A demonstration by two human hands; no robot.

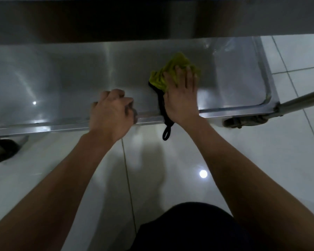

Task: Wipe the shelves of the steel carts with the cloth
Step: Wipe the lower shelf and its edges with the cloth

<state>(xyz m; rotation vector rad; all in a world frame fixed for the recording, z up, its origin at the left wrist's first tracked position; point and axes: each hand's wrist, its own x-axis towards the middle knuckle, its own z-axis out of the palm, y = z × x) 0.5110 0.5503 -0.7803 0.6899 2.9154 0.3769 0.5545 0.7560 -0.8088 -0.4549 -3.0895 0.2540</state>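
- Right hand [181,95] lies flat on the cloth [172,73], fingers straight and spread, pressing it down onto the shelf [71,84]; nothing is curled round it.
- Left hand [111,113] I see curled over the shelf's front rim [43,126], fingers bent on the steel and thumb down at the edge (the fingertips blur a little, so I cannot say how firmly it grips).
- My two hands are near each other, apart, the left one nearer the camera at the lip and the right one further in.
- Cloth is yellow-green, bunched under and ahead of the right fingers, on the right half of the shelf; its dark edging runs back under the palm.
- From that edging a black loop [166,132] hangs over the rim and dangles in front of the floor [243,160].
- Shelf is the low steel one, glossy, with a raised rim that rounds off at the right corner; light glints on its left part.
- Above it an upper shelf [152,19] spans the top of the view and shades the back.
- At the right corner a steel post [301,100] leaves the frame, and a caster [243,121] sits under that corner.
- Another dark wheel [2,151] shows at the left, partly cut off.
- Floor is white glossy tile with grey joints and a lamp reflection.
- Dark clothing [188,229] of mine fills the bottom middle.
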